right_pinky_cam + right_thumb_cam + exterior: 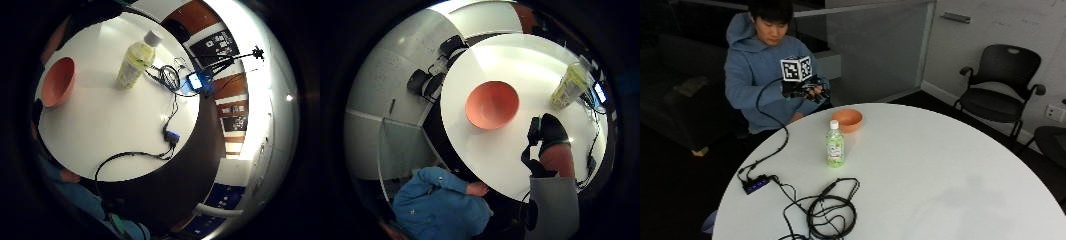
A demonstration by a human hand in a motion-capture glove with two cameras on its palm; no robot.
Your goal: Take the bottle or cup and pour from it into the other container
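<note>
A round white table (939,165) fills this office corner, black chairs (1003,92) behind it. The bottle (834,145) stands upright near the middle, and the orange bowl (848,120) sits just beyond it at the person's edge, likely set close for pouring. The gloved right hand (805,90) hangs raised above that edge, touching nothing; I cannot tell how its fingers are set.

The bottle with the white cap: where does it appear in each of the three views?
Outside view: the bottle stands upright on the white table, just in front of the orange bowl.
Little finger side palm view: bottle on the table, beside the coiled cable.
Thumb side palm view: bottle near the table's edge.
Shared landmark: the orange bowl.
</note>
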